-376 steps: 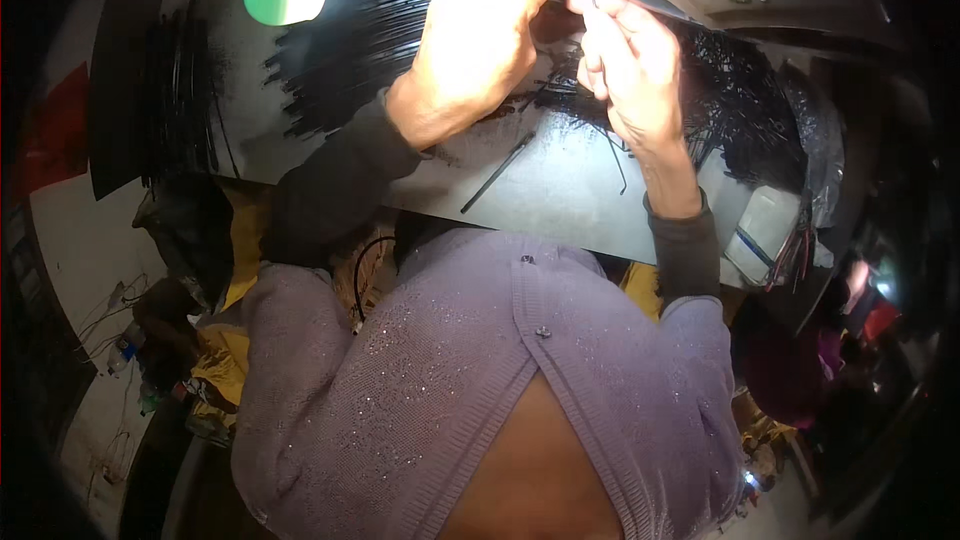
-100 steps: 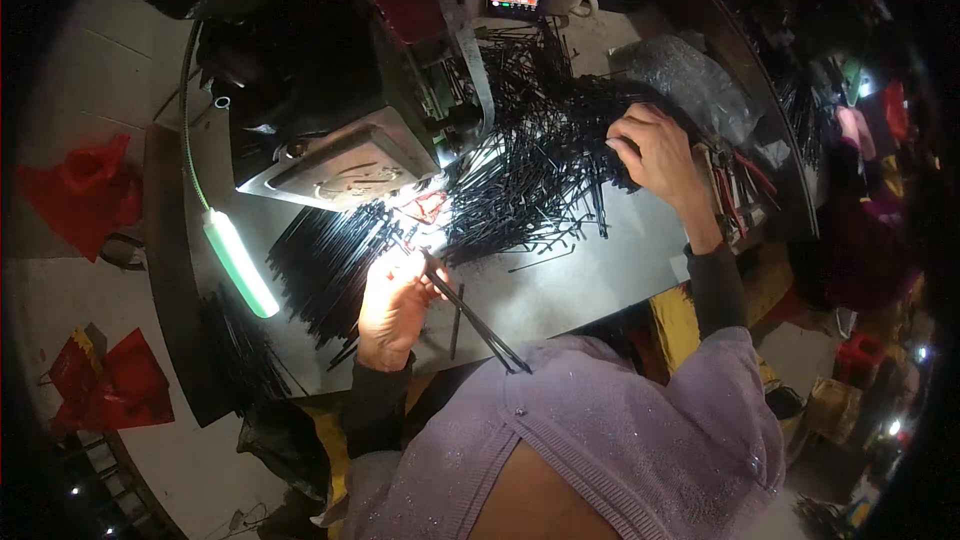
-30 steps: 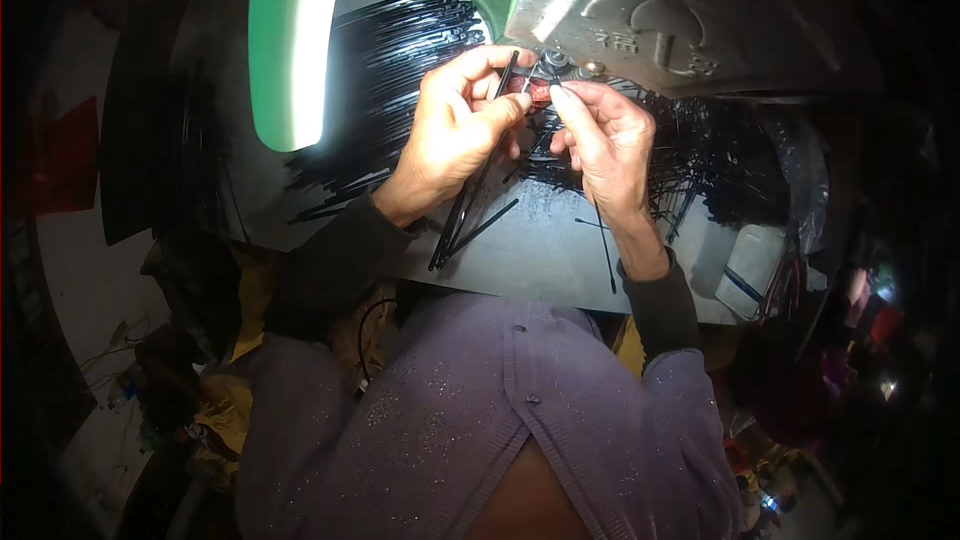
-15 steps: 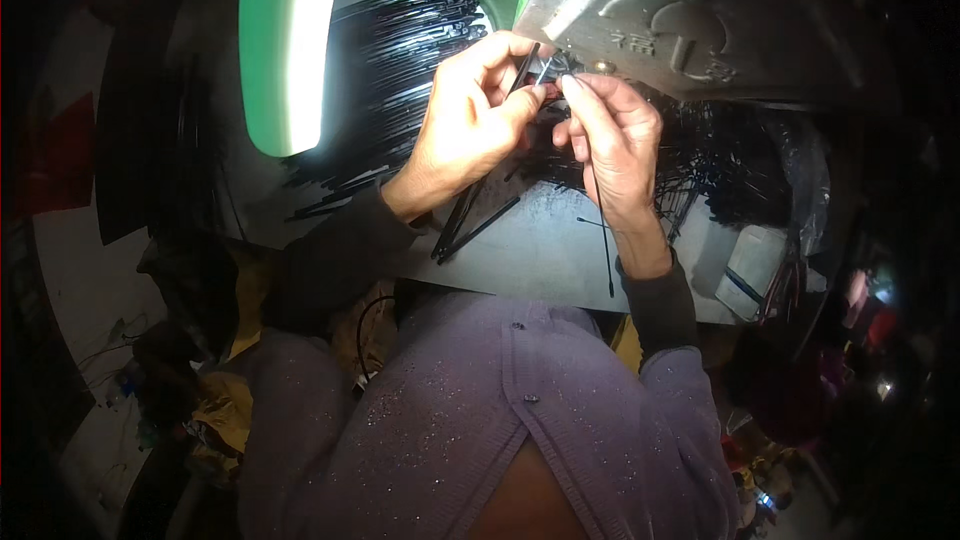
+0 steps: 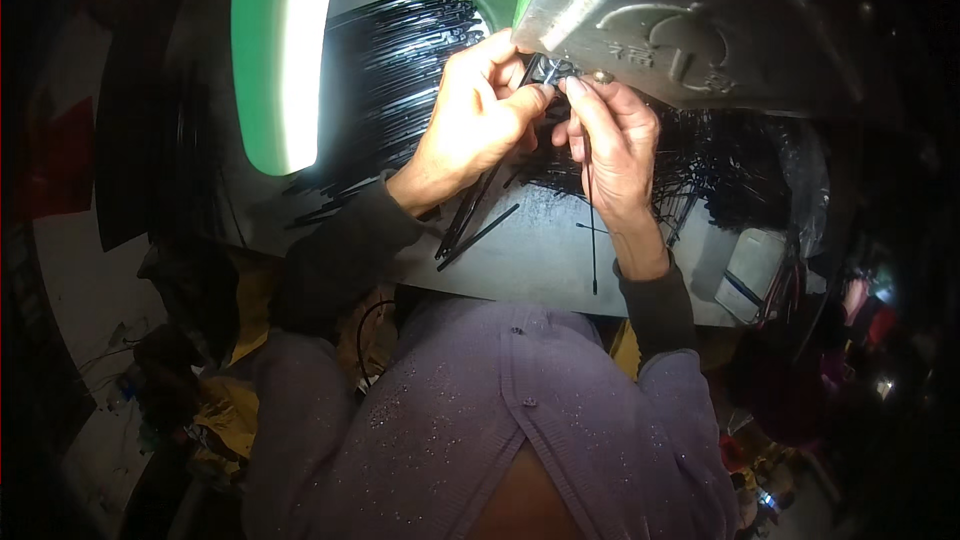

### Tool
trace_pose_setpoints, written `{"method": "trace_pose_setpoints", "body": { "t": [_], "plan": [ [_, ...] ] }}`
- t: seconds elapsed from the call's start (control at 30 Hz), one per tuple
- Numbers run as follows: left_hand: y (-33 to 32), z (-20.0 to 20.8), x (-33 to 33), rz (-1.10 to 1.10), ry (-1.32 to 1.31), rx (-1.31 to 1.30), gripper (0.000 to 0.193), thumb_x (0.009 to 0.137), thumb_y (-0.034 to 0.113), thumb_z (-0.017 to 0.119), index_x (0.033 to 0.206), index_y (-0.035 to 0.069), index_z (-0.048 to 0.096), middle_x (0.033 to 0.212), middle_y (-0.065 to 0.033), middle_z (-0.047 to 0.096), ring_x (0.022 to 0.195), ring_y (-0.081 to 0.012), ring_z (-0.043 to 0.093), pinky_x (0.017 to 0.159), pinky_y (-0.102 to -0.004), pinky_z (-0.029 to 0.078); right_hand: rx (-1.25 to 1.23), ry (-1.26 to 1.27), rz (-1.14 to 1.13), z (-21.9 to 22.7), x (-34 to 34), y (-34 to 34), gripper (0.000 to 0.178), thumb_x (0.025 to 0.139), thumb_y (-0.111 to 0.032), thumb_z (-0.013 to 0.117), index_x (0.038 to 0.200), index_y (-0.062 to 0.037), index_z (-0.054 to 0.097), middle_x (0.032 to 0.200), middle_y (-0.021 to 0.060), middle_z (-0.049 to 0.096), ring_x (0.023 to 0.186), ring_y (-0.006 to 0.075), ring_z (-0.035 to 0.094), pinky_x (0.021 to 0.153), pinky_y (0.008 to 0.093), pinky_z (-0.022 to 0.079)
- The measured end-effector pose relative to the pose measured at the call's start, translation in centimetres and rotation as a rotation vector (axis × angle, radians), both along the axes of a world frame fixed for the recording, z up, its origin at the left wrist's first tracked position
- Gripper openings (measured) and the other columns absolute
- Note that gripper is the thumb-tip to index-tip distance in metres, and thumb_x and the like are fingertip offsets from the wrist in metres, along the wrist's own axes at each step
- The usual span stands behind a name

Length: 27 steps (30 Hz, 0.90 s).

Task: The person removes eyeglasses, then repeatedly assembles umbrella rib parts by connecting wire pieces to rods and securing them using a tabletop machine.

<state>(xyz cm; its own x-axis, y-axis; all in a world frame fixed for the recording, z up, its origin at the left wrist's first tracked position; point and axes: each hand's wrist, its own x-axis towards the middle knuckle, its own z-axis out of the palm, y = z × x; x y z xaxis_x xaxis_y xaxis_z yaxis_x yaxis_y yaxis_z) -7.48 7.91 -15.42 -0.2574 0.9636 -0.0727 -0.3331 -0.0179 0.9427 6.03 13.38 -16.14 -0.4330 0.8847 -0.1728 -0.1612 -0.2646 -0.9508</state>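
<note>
My left hand (image 5: 472, 120) is closed, its thumb and fingers pinching the top of some long black rods (image 5: 466, 215) that slant down under the wrist to the table. Close beside it, my right hand (image 5: 618, 135) pinches a thin black rod (image 5: 593, 240) with a small knob at its lower end, which hangs down past the palm. Both sets of fingertips nearly meet at a small shiny metal part (image 5: 553, 70) by the machine's lower edge; what exactly touches there is hard to make out. One short black rod (image 5: 480, 236) lies loose below my left hand.
A metal machine cover (image 5: 690, 30) with an embossed umbrella shape stands close beyond my hands. Left of them is a green-edged lit lamp (image 5: 275, 60), beside a heap of black rods (image 5: 400, 90). Another dark heap (image 5: 740, 170) and a pale box (image 5: 752, 265) are at right.
The upper ends of the rods in my left hand have tipped toward the metal part. The thin rod in my right hand has swung slightly left at its lower end.
</note>
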Motion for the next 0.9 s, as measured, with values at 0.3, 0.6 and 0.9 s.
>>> {"method": "trace_pose_setpoints", "body": {
  "t": [0.3, 0.6, 0.9],
  "plan": [
    [0.1, 1.0, -1.6, -0.106, -0.200, -0.135, 0.021, 0.082, -0.007, 0.055, 0.103, -0.005, 0.056, 0.076, -0.0054, 0.060, 0.062, -0.0100, 0.058, 0.047, -0.0200, 0.049, -0.161, -0.044, 0.266, 0.1, 1.5, 1.1, 0.026, 0.094, -0.022, 0.056, 0.080, -0.0011, 0.064, 0.063, 0.0024, 0.059, 0.044, 0.0059, 0.051, 0.041, 0.0182, 0.042],
    [-0.2, 0.5, -1.2, -0.089, -0.229, -0.097, 0.018, 0.081, -0.008, 0.060, 0.098, -0.003, 0.056, 0.077, -0.0049, 0.060, 0.064, -0.0108, 0.059, 0.057, -0.0211, 0.049, -0.138, -0.133, 0.403, 1.2, 1.5, -2.0, 0.031, 0.098, -0.024, 0.048, 0.084, 0.0011, 0.060, 0.063, 0.0058, 0.058, 0.051, 0.0110, 0.057, 0.051, 0.0213, 0.049],
    [0.9, 0.9, 0.1, 0.055, -0.231, -0.030, 0.015, 0.079, -0.010, 0.061, 0.090, -0.002, 0.055, 0.073, -0.0053, 0.059, 0.063, -0.0120, 0.058, 0.060, -0.0225, 0.049, -0.110, -0.098, 0.332, 1.3, 1.1, -1.8, 0.028, 0.097, -0.020, 0.048, 0.079, -0.0001, 0.057, 0.058, 0.0050, 0.056, 0.047, 0.0115, 0.056, 0.046, 0.0216, 0.048]
  ]
}}
